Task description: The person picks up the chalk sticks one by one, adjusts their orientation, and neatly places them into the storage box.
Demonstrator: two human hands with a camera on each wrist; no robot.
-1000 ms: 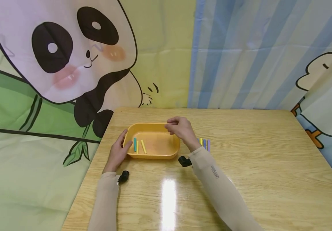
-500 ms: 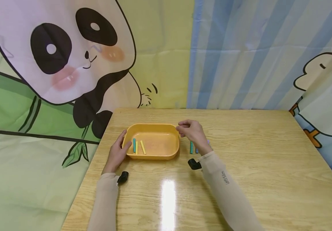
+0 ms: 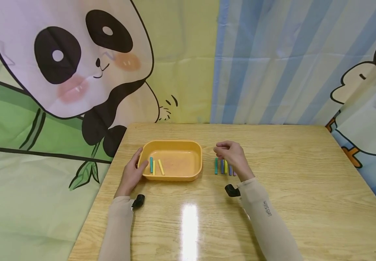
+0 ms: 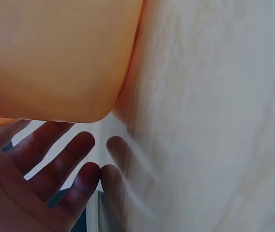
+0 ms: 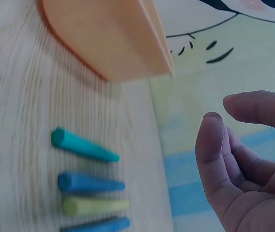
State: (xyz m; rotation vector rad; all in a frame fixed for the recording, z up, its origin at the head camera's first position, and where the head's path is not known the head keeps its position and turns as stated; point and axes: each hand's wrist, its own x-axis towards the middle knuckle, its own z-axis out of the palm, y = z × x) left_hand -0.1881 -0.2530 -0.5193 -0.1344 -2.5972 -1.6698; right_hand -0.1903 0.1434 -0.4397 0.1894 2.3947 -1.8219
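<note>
My left hand (image 3: 133, 175) holds the left end of an orange plastic basin (image 3: 178, 178), thumb over the rim and fingers along the outer wall. In the left wrist view those fingers (image 4: 55, 164) spread beside the basin's end. Inside the basin lie a teal chalk-like stick (image 3: 151, 165) and two yellow ones (image 3: 160, 167). My right hand (image 3: 233, 156) hovers over a row of similar sticks on the table, its fingers bent and holding nothing; the right wrist view shows a gap between thumb and forefinger. In that row are a teal stick (image 5: 85, 145), a blue one (image 5: 91, 182) and a yellow one (image 5: 96, 205).
The wooden table (image 3: 289, 188) stretches to the right and front of the basin. At its back edge hangs a printed curtain (image 3: 181, 72) with a panda and stripes. Small black wrist cameras sit on both sleeves.
My right hand has moved right, from above the basin's right rim to over the row of sticks, uncovering more of them. The left hand stays at the basin, and the sticks inside it lie unchanged.
</note>
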